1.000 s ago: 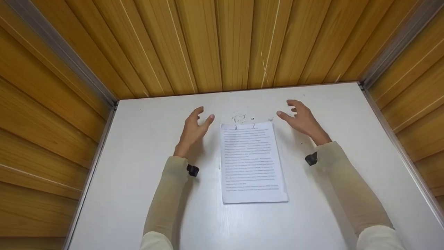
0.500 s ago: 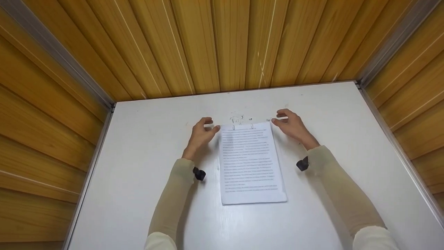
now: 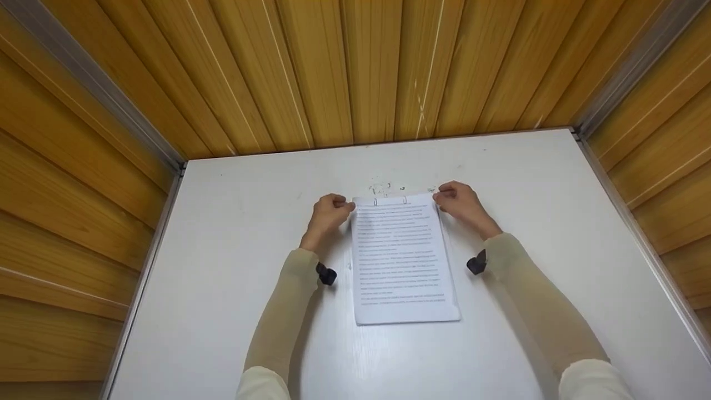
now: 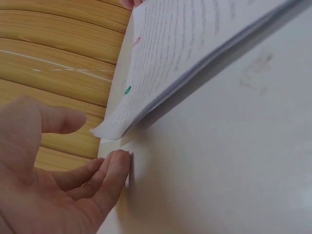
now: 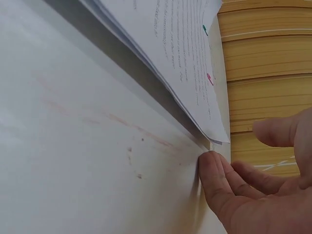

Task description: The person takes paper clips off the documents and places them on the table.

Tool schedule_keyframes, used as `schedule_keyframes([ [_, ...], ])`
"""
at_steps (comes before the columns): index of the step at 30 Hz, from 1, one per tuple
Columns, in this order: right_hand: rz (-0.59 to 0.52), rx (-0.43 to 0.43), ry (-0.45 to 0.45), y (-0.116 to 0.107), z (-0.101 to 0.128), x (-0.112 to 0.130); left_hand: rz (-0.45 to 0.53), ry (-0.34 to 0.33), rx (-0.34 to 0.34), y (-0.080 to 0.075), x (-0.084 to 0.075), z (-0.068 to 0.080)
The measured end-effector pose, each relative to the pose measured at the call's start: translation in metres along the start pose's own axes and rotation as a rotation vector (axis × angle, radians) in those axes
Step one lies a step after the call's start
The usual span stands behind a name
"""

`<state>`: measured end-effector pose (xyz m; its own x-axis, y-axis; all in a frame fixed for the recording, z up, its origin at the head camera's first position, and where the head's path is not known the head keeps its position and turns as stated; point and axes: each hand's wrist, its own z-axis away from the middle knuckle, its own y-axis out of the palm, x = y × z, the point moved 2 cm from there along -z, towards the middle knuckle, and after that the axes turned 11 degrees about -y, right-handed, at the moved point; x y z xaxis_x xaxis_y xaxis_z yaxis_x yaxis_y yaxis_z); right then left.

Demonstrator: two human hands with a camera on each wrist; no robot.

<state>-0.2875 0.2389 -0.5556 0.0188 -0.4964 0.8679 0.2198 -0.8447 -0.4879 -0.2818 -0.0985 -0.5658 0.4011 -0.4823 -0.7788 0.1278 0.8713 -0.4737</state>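
Observation:
A stack of printed sheets (image 3: 397, 261) lies on the white table, with two paper clips along its far edge. The clip nearer the left corner is green (image 4: 127, 90); the pink clip (image 5: 209, 78) is nearer the right one. My left hand (image 3: 329, 216) is at the far left corner, thumb and fingers apart, fingertips (image 4: 121, 158) low against the tabletop. At the far right corner is my right hand (image 3: 464, 204), its thumb (image 5: 273, 131) likewise held away from the fingers. Both wrist views show the corners slightly lifted, with neither pinched.
The white table (image 3: 222, 289) is bordered by wood-patterned panels (image 3: 372, 72) at the back and sides. Small dark marks (image 3: 383, 186) spot the surface just beyond the sheets. Each wrist bears a small black camera (image 3: 326, 274).
Both hands have moved inward and toward the person, from beside the stack to its two far corners. The gaps between thumbs and fingers look narrower. The stack lies where it was.

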Motion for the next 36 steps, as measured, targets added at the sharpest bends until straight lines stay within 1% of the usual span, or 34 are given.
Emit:
schedule_keyframes([
  [5, -0.011, -0.026, 0.066, 0.005, -0.001, -0.002, -0.022, -0.005, 0.011, 0.003, -0.003, 0.003],
  [10, -0.002, -0.028, 0.084, 0.009, -0.002, -0.003, -0.045, 0.002, -0.006, 0.007, -0.004, 0.003],
  [18, 0.004, -0.036, 0.12, 0.012, -0.006, -0.004, -0.015, 0.037, -0.02, 0.013, -0.003, -0.003],
  [22, -0.044, -0.035, 0.145, 0.014, -0.007, -0.005, 0.034, 0.058, -0.041, 0.014, 0.001, -0.006],
  [26, -0.096, -0.03, 0.16, 0.013, -0.008, -0.006, 0.115, 0.055, -0.052, 0.014, 0.005, -0.005],
  [31, -0.161, -0.035, 0.162, 0.011, -0.006, -0.01, 0.208, 0.071, -0.047, 0.016, 0.009, 0.0],
  [36, -0.244, -0.051, 0.165, 0.01, -0.005, -0.017, 0.258, 0.097, -0.04, 0.022, 0.016, 0.002],
])
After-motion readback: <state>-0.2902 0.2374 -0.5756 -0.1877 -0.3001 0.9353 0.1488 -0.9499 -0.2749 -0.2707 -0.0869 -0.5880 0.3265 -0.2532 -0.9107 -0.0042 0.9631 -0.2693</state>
